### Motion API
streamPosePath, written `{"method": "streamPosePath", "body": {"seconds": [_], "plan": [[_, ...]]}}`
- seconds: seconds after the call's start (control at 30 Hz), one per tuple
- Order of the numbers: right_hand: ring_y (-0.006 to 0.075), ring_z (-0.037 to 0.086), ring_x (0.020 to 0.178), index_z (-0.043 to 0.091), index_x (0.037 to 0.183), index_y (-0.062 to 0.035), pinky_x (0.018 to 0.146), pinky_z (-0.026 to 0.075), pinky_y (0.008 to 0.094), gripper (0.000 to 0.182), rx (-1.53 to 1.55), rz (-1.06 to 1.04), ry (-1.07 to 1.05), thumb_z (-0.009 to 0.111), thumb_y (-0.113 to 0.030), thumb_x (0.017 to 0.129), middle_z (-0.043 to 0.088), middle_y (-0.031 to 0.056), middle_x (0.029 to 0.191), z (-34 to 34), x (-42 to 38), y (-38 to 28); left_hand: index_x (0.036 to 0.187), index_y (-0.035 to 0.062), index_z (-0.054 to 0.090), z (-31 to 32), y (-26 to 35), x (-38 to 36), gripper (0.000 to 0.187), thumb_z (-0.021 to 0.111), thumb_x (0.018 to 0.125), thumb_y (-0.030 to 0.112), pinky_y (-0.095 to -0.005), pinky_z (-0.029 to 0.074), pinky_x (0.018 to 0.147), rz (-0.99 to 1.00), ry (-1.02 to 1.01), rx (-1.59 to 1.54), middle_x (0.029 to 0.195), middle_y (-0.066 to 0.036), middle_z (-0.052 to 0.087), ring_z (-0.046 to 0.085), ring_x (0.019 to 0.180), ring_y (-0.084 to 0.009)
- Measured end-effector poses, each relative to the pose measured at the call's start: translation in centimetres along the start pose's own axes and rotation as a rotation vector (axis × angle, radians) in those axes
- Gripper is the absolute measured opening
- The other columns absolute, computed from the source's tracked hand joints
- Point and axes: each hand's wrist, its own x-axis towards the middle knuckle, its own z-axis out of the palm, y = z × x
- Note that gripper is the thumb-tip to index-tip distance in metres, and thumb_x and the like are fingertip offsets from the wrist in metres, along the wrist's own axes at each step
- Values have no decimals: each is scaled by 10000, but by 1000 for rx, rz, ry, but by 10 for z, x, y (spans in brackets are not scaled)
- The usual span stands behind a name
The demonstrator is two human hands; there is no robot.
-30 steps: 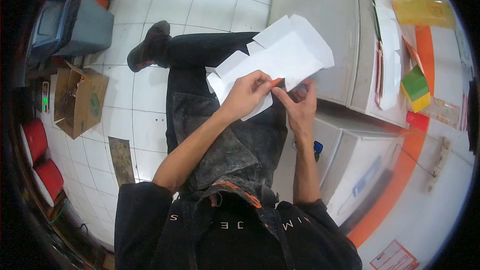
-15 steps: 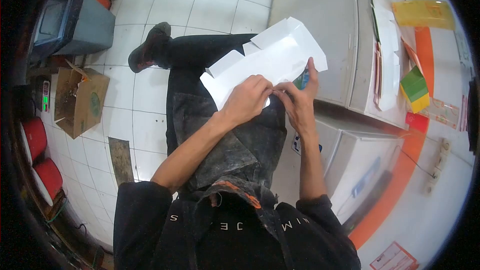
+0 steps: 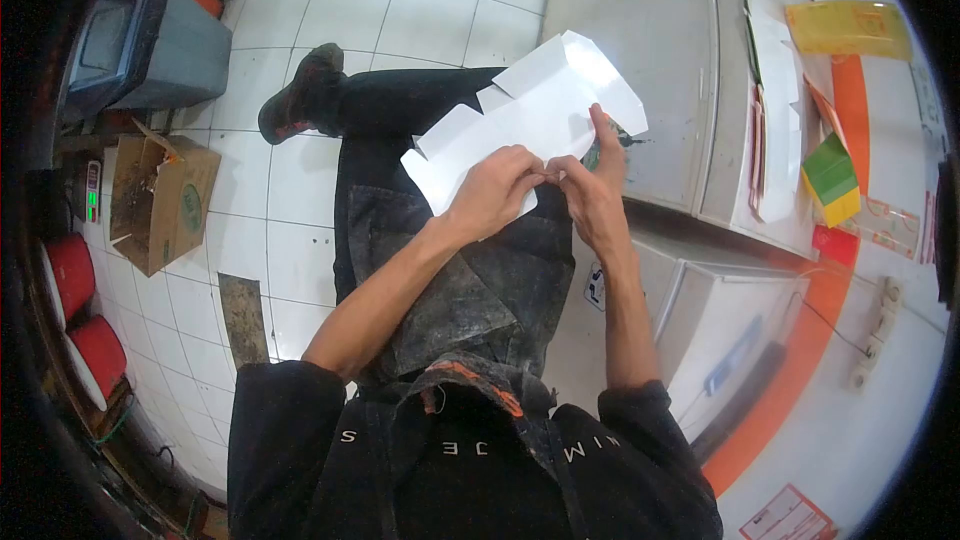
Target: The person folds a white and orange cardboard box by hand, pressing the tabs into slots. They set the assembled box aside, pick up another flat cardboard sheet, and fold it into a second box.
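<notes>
Over white floor tiles [image 3: 300, 250], left hand [image 3: 492, 192] and right hand [image 3: 592, 195] pinch a flat carton blank [image 3: 530, 105]; long axis up-right.

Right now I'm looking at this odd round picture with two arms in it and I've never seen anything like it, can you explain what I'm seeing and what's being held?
The picture comes from a camera worn on a person's head, looking down at their own body, so the wide lens bends the edges. There is no machine: the two bare arms belong to the wearer, who seems to be seated, one leg stretched out over the white tiled floor. Both hands grip a flat white cardboard cutout with flaps, like an unfolded box. The left hand pinches its lower edge, and the right hand meets it there, one finger up along the card. To the right are a white counter and folded yellow, green and red cards. To the left sit a brown cardboard box and a grey bin.
</notes>
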Motion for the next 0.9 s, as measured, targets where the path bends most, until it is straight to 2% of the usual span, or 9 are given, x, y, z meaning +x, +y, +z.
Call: {"method": "streamPosePath", "body": {"seconds": [0.2,0.3,0.4,0.47,0.5,0.57,0.6,0.7,0.9], "plan": [[452,288,1553,774,967,-110,1245,264,553,128,28,-5,-70,782,-58,850,254,235,1710,4,-4,2,1073,20,718,-4,-11,-2,120,677,1006,112,-410,519,797,11,-112,-80,980,-128,692,660,901,-286],[466,265,1557,771,1021,-129,1237,283,564,164,84,26,-60,791,-69,869,244,248,1706,-1,-5,-5,1070,8,717,-3,-8,-5,134,697,1000,121,-394,530,810,-77,-97,-96,982,-125,706,671,890,-266],[443,318,1538,734,1128,-93,1225,315,544,253,186,157,79,828,-124,896,242,251,1692,0,-8,-21,1049,0,734,-4,-2,-3,153,729,986,139,-374,539,808,-153,-38,-145,959,-113,729,678,866,-236],[329,553,1355,680,1205,-23,1110,460,451,392,641,463,422,865,-203,911,473,234,1542,17,-19,-15,1050,-3,757,-4,-1,-4,178,760,972,157,-351,538,788,-195,27,-152,942,-104,755,672,837,-197],[329,553,1355,680,1205,-23,1110,460,451,392,641,466,423,865,-203,911,473,234,1542,14,-18,-21,1050,-3,757,-5,1,-3,178,760,972,157,-351,538,788,-196,24,-153,942,-104,755,672,837,-197],[176,672,1034,655,1174,36,916,533,325,440,679,770,347,876,-243,914,682,136,1204,5,-15,-32,1065,-2,775,-5,4,-1,201,778,964,173,-325,536,797,-269,58,-196,945,-88,771,665,852,-161],[110,637,841,665,1100,31,768,511,251,348,663,756,310,848,-220,943,698,48,939,8,-17,-31,1065,-2,775,-5,5,-1,201,778,964,173,-325,536,797,-267,49,-198,945,-88,771,665,852,-161],[105,608,810,680,1045,32,761,491,244,266,787,734,268,815,-184,969,669,28,904,10,-19,-27,1089,-15,773,-6,5,0,234,782,968,184,-308,532,825,-311,62,-243,953,-77,771,663,864,-139],[132,602,866,733,1038,23,777,491,281,176,681,553,386,788,-131,974,659,62,995,17,-20,-23,1104,-19,770,-10,7,0,231,770,987,180,-301,528,844,-373,63,-375,964,-50,768,667,871,-122]]}}
